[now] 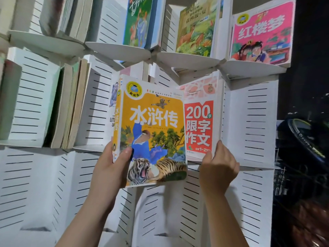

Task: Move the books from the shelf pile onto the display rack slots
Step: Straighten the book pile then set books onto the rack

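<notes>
- Yellow tiger-cover book is held upright and cover-out in the left grip. The thumb is pressed on the lower left of the cover and the fingers are wrapped behind the spine. Holding it low by the spine side leaves the top and right edges free to lead into a slot.
- The right grip pinches the lower right corner of the red 200 book. That book already stands in the middle tier of the display rack. The pinch looks meant to steady this neighbour or nudge it aside so the newcomer has room.
- The yellow book sits in front of the rack, not in it. Its right edge overlaps the red book's left edge and its bottom hangs below the ledge the red book rests on. I judge it has to rise and go back before it can seat.
- Just behind the yellow book's spine, part of a white-covered book shows, so the gap being aimed at is narrow.
- Each slotted white panel of the rack carries a curved ledge at its foot, which is why the shelved books stand facing outward.
- On the tier above, a green book, a deer-cover book and a pink book each fill a slot this way.
- To the left, a row of books stands page-edges out.
- The shelf pile itself is not in view.
</notes>
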